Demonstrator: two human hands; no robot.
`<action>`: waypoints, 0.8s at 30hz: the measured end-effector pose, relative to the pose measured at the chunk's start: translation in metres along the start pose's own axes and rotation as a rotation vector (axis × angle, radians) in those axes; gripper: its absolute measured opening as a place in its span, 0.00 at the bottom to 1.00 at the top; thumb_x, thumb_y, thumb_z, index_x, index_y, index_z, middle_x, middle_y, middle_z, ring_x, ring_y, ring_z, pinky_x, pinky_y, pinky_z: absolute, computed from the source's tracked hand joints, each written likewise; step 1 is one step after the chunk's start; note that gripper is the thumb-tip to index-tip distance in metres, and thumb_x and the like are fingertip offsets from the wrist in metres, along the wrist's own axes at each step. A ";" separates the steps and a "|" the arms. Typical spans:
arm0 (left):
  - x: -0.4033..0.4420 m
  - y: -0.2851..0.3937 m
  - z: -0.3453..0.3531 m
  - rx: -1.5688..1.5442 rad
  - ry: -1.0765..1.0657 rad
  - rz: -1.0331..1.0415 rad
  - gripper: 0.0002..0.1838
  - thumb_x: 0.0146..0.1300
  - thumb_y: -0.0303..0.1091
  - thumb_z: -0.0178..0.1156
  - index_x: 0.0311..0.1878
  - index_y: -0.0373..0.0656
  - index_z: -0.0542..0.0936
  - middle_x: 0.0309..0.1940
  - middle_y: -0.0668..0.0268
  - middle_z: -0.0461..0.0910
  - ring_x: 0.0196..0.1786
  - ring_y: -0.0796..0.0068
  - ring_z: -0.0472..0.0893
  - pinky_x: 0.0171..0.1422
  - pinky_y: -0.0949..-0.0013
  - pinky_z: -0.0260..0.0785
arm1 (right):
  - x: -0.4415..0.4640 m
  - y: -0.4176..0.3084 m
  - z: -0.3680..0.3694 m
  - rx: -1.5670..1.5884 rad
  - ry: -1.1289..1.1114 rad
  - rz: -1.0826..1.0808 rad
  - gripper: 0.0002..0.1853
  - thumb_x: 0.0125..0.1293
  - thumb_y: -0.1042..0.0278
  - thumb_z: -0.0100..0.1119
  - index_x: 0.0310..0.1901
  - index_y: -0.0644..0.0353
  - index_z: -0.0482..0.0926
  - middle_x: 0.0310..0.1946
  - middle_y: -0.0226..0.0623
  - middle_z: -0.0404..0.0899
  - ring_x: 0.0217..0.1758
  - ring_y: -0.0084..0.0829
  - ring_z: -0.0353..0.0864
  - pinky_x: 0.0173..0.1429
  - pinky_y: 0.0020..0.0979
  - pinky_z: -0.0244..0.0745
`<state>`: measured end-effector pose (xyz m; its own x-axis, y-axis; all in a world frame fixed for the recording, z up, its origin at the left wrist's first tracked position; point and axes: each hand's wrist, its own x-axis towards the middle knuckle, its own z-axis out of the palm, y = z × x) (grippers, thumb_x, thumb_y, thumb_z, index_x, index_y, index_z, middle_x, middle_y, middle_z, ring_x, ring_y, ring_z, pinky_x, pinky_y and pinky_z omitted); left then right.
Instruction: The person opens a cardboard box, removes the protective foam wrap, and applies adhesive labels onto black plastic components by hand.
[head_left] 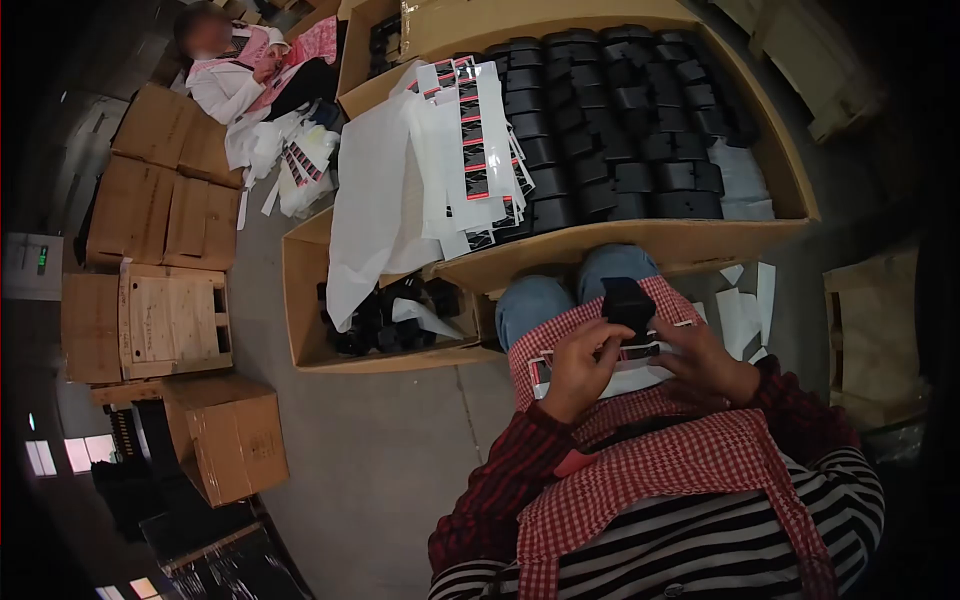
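Above my lap, a small black plastic part [627,304] stands between my hands. My left hand [580,368] is closed, its thumb and index finger pinched at the part's lower edge. On the other side, my right hand [706,358] has its fingers bent close to the part's lower right; what they grip is hidden. Beneath both hands a white sheet of labels [632,378] with black and red print lies across the checked apron [600,478].
Ahead, a large carton [640,238] holds rows of black plastic parts [590,130], with label sheets [475,130] on top. A smaller carton [400,358] at left contains loose black pieces. Paper scraps [738,318] lie on the floor. Another person [235,85] sits at upper left beside stacked boxes [165,185].
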<state>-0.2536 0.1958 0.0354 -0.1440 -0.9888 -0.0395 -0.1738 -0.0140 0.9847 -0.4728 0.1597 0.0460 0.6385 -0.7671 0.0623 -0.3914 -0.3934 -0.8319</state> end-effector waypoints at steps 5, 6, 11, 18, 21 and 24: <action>0.003 0.018 -0.003 -0.028 -0.086 0.080 0.11 0.64 0.26 0.58 0.48 0.36 0.81 0.43 0.59 0.77 0.46 0.69 0.79 0.48 0.72 0.71 | 0.012 -0.002 -0.024 0.101 -0.308 -0.056 0.20 0.60 0.72 0.64 0.54 0.62 0.75 0.31 0.48 0.82 0.30 0.45 0.82 0.33 0.35 0.73; 0.004 0.027 -0.003 -0.047 -0.123 -0.021 0.12 0.63 0.27 0.59 0.49 0.36 0.81 0.45 0.58 0.76 0.47 0.67 0.78 0.50 0.71 0.71 | 0.014 -0.003 -0.029 0.089 -0.302 -0.040 0.20 0.60 0.72 0.64 0.54 0.62 0.75 0.31 0.48 0.82 0.30 0.45 0.82 0.33 0.35 0.73; 0.004 0.029 -0.003 0.104 -0.093 0.179 0.16 0.60 0.31 0.65 0.51 0.38 0.81 0.43 0.58 0.77 0.45 0.64 0.79 0.48 0.69 0.71 | 0.035 -0.011 -0.052 0.142 -0.494 0.011 0.20 0.59 0.67 0.66 0.52 0.63 0.79 0.33 0.48 0.82 0.32 0.45 0.82 0.36 0.36 0.74; 0.007 0.040 -0.002 0.061 0.060 -0.142 0.09 0.57 0.31 0.68 0.36 0.35 0.85 0.30 0.63 0.77 0.34 0.77 0.77 0.43 0.73 0.69 | 0.045 -0.019 -0.057 -0.168 -0.086 -0.173 0.24 0.50 0.62 0.72 0.49 0.61 0.80 0.36 0.40 0.82 0.40 0.42 0.82 0.41 0.36 0.76; 0.005 0.037 -0.002 -0.028 0.106 -0.198 0.10 0.58 0.33 0.68 0.37 0.35 0.85 0.30 0.62 0.77 0.34 0.77 0.77 0.42 0.73 0.68 | 0.043 -0.019 -0.055 -0.284 0.068 -0.367 0.25 0.49 0.63 0.72 0.50 0.58 0.78 0.44 0.37 0.81 0.42 0.39 0.81 0.43 0.37 0.74; 0.007 0.043 -0.002 -0.005 0.059 -0.251 0.10 0.58 0.32 0.68 0.40 0.36 0.85 0.34 0.62 0.78 0.38 0.75 0.78 0.46 0.74 0.69 | 0.037 -0.015 -0.048 -0.298 0.027 -0.332 0.25 0.48 0.66 0.72 0.51 0.57 0.79 0.44 0.37 0.82 0.45 0.39 0.81 0.45 0.38 0.74</action>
<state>-0.2601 0.1879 0.0778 -0.0400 -0.9613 -0.2727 -0.1920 -0.2604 0.9462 -0.4752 0.1130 0.0867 0.7461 -0.5855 0.3169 -0.3443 -0.7468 -0.5690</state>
